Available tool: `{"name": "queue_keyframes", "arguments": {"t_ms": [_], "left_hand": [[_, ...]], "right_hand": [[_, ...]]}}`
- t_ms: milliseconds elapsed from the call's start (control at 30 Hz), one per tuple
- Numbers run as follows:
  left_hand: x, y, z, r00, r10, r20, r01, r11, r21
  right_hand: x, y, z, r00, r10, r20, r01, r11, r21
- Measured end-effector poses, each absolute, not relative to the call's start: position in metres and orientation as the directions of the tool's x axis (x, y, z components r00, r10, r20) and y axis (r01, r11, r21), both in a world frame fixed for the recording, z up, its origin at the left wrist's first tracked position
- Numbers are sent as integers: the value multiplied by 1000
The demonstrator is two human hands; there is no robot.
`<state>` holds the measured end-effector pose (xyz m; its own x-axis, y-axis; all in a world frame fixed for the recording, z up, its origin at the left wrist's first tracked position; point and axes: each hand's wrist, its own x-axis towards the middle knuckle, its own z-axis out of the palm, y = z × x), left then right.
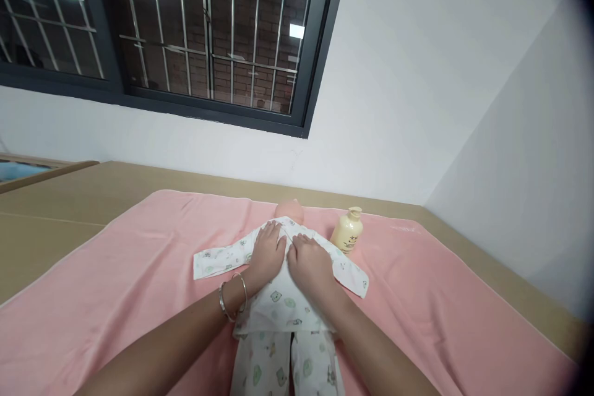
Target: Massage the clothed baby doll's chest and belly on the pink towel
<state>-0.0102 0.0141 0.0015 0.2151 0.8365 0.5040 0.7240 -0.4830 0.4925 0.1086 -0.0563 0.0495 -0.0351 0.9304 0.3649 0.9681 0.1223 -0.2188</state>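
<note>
A baby doll lies on its back, its pinkish head at the far end. It is dressed in a white printed long-sleeved baby shirt and matching trousers. Both sleeves spread out sideways. My left hand, with two bangles at the wrist, lies flat on the left side of the shirt's chest, fingers stretched out. Beside it, my right hand is at the shirt's front below the neckline. Its fingers are curled onto the cloth, and the fingertips are partly hidden.
A pale yellow pump bottle stands right of the doll's head, near the right sleeve. Under everything is a wrinkled pink sheet on a tan surface. Behind rise a white wall and a barred window.
</note>
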Motion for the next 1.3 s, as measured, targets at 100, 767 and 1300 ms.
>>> {"name": "queue_keyframes", "arguments": {"t_ms": [100,767,1300], "left_hand": [[-10,12,0,231,827,513,722,-499,479],[-10,9,1,212,795,569,732,-515,446],[-10,6,6,236,790,566,787,-497,366]], "right_hand": [[125,-38,42,1,920,392,925,148,-349],[134,-24,19,10,904,426,837,225,-498],[133,-26,22,13,915,403,852,201,-483]]}}
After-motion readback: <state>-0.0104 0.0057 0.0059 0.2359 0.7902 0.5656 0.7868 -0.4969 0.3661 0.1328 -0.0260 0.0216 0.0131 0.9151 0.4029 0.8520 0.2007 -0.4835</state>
